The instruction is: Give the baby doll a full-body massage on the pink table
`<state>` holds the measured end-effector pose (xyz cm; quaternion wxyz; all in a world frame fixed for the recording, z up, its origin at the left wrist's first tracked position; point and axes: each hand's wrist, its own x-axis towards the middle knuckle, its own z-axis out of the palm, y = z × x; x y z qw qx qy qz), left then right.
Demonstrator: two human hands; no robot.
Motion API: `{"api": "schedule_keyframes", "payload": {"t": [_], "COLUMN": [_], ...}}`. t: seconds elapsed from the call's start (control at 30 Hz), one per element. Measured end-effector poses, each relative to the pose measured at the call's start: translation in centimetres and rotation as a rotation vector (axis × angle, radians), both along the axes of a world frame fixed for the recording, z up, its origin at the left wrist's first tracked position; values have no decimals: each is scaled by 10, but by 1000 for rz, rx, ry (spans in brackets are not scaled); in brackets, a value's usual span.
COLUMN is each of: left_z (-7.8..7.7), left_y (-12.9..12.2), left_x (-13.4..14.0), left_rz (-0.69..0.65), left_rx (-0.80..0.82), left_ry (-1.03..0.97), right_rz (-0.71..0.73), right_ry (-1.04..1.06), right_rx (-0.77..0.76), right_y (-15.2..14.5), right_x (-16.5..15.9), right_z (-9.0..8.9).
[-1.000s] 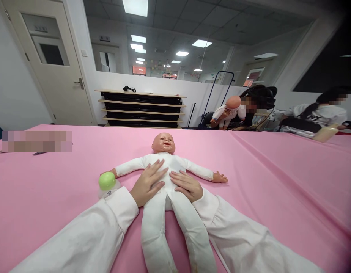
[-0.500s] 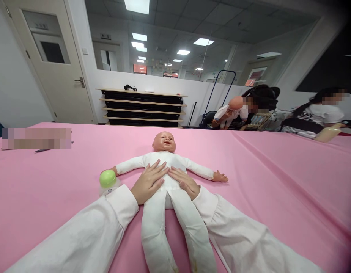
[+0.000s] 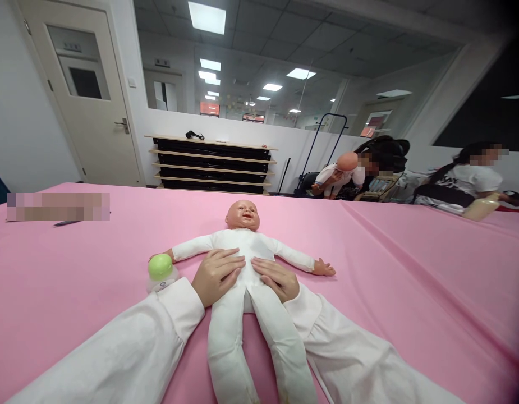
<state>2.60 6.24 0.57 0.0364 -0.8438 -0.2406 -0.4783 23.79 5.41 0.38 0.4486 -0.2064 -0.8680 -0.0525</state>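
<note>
A baby doll (image 3: pixel 247 331) with a cloth body lies on its back on the pink sheet (image 3: pixel 95 314), head away from me and arms spread wide. My left hand (image 3: pixel 217 275) rests flat on the left side of its belly, fingers stretched out toward the middle. On the opposite side of the belly lies my right hand (image 3: pixel 278 276), its fingers extended too. A narrow strip of white cloth shows between my fingertips. Close to my left sleeve stands a bottle with a green cap (image 3: pixel 160 267), beside the doll's hand.
A blurred-out patch (image 3: pixel 59 207) covers something at the table's far left. Beyond the table are a black rack with wooden shelves (image 3: pixel 212 163), a person holding another doll (image 3: pixel 347 163), and a second person (image 3: pixel 473 174) at the right. A door (image 3: pixel 86 101) is at the back left.
Both hands have slid down the doll's belly toward me, and their fingers now point more sideways. The view has tilted slightly upward.
</note>
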Motion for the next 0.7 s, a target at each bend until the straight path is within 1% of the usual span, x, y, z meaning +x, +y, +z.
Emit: {"api": "schedule_keyframes", "payload": {"t": [0.07, 0.17, 0.37, 0.47, 0.57, 0.63, 0.7], "left_z": [0, 0, 5, 8, 6, 2, -1], "left_y": [0, 1, 0, 1, 3, 4, 5], "left_x": [0, 0, -3, -3, -3, -2, -2], "left_rz": [-60, -90, -84, -80, -26, 56, 148], "left_rx": [9, -59, -362, -459, -506, -517, -480], "left_ry": [5, 60, 254, 301, 295, 244, 162], "right_rz": [18, -6, -89, -129, -176, -232, -297], "right_ry": [-32, -113, -227, -266, -265, -224, -142], "right_rx": [-29, -84, -278, -346, -345, -307, -238], "right_y": [2, 5, 10, 11, 12, 11, 8], "right_x": [0, 3, 8, 8, 8, 7, 5], "right_z": [-1, -5, -11, -11, -12, -14, -14]}}
